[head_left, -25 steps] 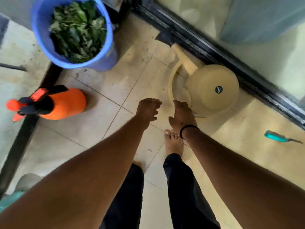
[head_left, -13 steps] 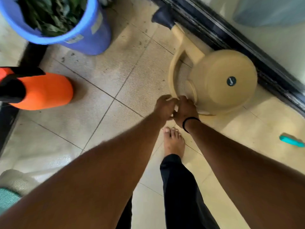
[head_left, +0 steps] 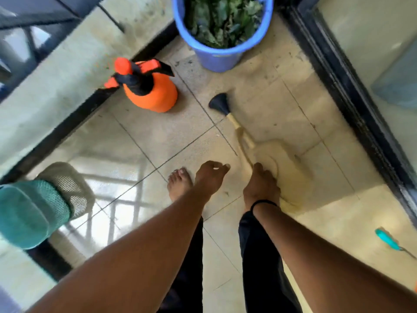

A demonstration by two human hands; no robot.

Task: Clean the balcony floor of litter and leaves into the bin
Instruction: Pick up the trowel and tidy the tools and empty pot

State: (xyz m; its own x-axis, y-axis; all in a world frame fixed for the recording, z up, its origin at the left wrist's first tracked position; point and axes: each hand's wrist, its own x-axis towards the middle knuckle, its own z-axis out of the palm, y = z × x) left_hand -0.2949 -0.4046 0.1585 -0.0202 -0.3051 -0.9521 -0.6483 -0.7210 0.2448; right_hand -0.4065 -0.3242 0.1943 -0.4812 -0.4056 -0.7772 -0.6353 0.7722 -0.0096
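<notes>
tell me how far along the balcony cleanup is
Done: the bin holds a heap of leaves. In hand: the right hand grips the watering can; the left hand holds nothing. Left: dark specks on the floor near the bin.

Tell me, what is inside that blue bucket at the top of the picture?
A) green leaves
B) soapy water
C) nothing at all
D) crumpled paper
A: the blue bucket is filled with a heap of green leaves that reaches close to its rim; no water or paper shows in it.
</notes>
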